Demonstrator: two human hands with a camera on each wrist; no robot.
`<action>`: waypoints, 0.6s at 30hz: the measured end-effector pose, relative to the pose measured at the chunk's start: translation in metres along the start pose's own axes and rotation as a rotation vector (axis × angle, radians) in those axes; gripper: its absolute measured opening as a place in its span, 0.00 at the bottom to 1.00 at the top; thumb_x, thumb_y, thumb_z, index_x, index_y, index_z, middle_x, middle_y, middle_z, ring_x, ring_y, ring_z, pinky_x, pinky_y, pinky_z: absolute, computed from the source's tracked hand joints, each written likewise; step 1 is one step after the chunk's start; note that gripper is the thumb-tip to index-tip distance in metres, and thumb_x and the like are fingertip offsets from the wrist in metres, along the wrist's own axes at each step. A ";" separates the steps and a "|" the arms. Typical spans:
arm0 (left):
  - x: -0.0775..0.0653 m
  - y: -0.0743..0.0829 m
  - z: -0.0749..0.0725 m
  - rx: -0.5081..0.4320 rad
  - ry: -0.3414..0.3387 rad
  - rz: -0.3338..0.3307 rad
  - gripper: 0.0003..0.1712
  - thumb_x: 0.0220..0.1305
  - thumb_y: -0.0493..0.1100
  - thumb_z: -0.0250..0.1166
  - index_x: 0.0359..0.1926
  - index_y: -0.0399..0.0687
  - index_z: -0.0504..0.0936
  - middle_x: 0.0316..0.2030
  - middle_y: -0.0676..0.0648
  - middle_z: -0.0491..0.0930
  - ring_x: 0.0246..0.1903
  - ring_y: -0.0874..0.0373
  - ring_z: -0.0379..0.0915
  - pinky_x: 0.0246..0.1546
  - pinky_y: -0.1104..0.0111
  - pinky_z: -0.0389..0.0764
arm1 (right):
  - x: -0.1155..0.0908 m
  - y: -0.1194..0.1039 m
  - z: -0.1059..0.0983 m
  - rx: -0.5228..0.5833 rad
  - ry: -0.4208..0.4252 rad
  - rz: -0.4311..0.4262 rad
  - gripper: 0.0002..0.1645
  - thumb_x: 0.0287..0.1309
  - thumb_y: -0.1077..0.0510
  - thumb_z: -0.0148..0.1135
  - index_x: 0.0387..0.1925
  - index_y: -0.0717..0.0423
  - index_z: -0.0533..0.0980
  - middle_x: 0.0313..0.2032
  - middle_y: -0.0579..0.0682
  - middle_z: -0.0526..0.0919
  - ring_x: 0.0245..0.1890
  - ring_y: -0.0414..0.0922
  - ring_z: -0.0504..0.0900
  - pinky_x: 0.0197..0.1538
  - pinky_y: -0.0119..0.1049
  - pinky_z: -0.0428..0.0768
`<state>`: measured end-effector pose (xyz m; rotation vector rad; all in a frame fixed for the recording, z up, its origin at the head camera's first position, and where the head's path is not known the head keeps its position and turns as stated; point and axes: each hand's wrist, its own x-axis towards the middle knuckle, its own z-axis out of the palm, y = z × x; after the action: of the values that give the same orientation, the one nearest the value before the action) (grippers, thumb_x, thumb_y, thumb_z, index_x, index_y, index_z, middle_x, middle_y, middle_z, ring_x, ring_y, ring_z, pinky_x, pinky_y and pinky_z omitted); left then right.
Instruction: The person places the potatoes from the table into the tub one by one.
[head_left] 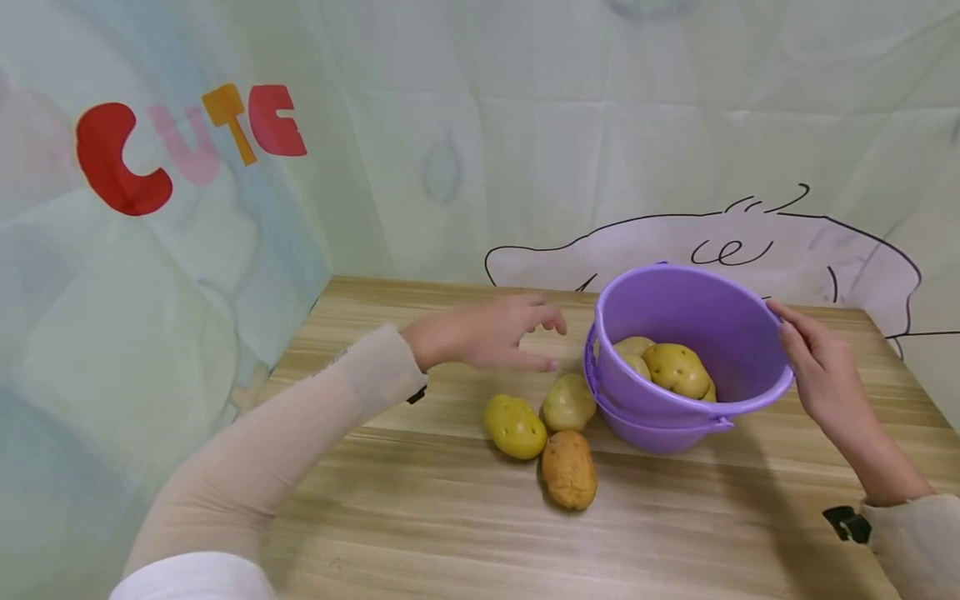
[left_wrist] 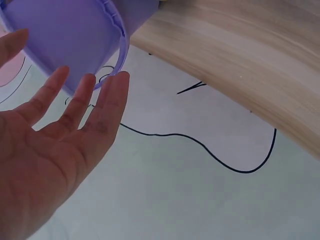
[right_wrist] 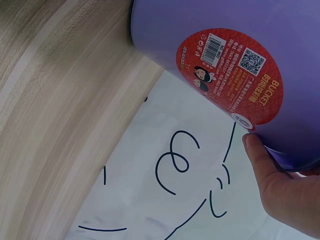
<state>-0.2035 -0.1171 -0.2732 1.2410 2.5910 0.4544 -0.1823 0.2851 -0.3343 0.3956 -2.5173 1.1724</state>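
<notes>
A purple plastic bucket (head_left: pixel 652 437) is on the wooden table, its handle folded down against the side. Several potatoes (head_left: pixel 677 369) lie inside it. My right hand (head_left: pixel 828 379) grips the bucket's rim on the right, thumb and fingers on either side of the wall. To the left of the bucket, my left hand (head_left: pixel 498 333) hovers with its fingers spread and a little bent, holding nothing. Below that hand, three potatoes lie close together: a yellow one (head_left: pixel 515 427), a pale one (head_left: pixel 568 403) beside the bucket, and a wrinkled brownish one (head_left: pixel 569 471) nearer to me.
The wooden table (head_left: pixel 405 508) ends at a hanging cloth backdrop (head_left: pixel 420 150) with a line drawing. On the left, another part of the cloth carries coloured letters (head_left: pixel 123 158). A red round sticker (right_wrist: pixel 230 77) is on the bucket's outer wall.
</notes>
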 end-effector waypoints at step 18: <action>-0.018 -0.006 0.052 0.040 -0.110 0.006 0.32 0.69 0.58 0.62 0.65 0.44 0.71 0.58 0.43 0.71 0.55 0.53 0.71 0.60 0.62 0.71 | 0.000 0.001 0.001 -0.005 0.014 -0.008 0.25 0.78 0.58 0.42 0.67 0.70 0.67 0.58 0.76 0.71 0.49 0.19 0.67 0.45 0.11 0.64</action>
<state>-0.1797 -0.1256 -0.3219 1.2501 2.5166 0.3265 -0.1831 0.2850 -0.3358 0.3939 -2.5045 1.1613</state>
